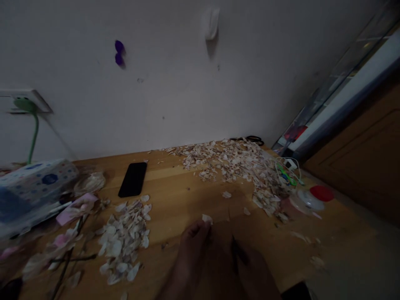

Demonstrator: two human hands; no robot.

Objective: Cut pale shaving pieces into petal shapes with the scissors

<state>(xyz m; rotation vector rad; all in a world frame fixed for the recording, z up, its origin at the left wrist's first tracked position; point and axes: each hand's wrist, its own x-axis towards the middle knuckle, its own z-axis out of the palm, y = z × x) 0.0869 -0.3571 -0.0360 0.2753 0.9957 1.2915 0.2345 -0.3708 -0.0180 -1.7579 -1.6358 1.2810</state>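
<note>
My left hand (192,239) pinches one thin, pale, petal-like flake (207,218) between thumb and fingertips, just above the wooden table (168,200). To its right, my right hand (254,262) is closed around a dark, slim, pointed tool (236,251); dim light hides its exact kind. The tool's tip stands apart from the flake. Left of my hands lies a heap of rounded, whole flakes (125,239). Toward the wall spreads a larger heap of narrow, broken pieces (237,160). A single flake (226,194) rests between that heap and my hands.
A black phone (133,179) lies at the back left. Farther left are a tissue pack (46,179) and pink artificial flowers (62,239). At the right stand a clear jar (308,201), a red lid (321,193) and a white cable (290,163). The wall (168,83) borders the back.
</note>
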